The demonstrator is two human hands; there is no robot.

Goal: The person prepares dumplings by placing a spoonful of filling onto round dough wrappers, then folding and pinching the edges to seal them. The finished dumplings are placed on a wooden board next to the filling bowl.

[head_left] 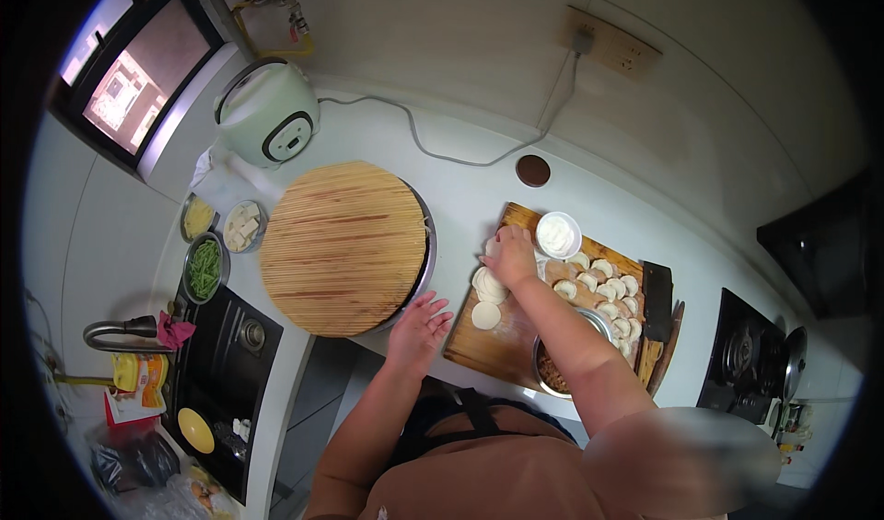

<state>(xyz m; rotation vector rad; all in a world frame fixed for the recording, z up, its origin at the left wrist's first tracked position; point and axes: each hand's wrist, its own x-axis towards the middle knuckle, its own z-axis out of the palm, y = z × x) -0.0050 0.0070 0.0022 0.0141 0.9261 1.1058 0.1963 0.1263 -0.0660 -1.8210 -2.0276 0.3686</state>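
My right hand [512, 255] reaches across the wooden cutting board [483, 350]. Its fingers are bent down and closed on a pale round dumpling wrapper [492, 246] at the board's far left. Just nearer lies an overlapping pile of dumpling wrappers [489, 286], with a single wrapper [486, 315] below it. My left hand [421, 334] hovers by the counter's front edge, palm up and fingers apart, holding nothing. Folded dumplings [615, 289] sit in rows on the board's right half. A metal bowl of minced filling [552, 378] is partly hidden under my right forearm.
A white bowl of white powder [558, 235] stands at the board's far edge, a cleaver [657, 301] at its right. Left is a round slatted lid [345, 248] on a pan, then a rice cooker [269, 115], bowls of green vegetables [204, 268] and tofu-like cubes [243, 226], and a sink [221, 354].
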